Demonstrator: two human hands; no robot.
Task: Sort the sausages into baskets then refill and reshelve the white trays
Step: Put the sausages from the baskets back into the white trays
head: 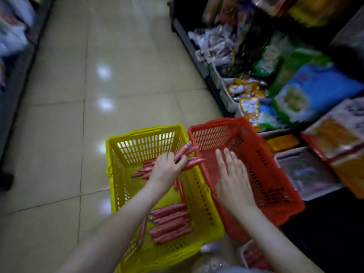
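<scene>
So the yellow basket sits on the tiled floor, and everything else is easiest to place off that. The person's left hand is over the yellow basket's far half, fingers curled tight round a bundle of sausages. The bundle's tips poke out past the basket's right rim. More loose sausages lie inside the yellow basket, mostly heaped at its near end, with a few under the left hand.

The red basket stands right beside it, touching along the right side. The right hand hovers flat over that one, fingers straight and slightly spread, holding nothing.

Further right of the yellow basket, past the red one, there's a white tray low on the shelf, its contents too blurry to tell. Bagged snacks are stacked above it.
</scene>
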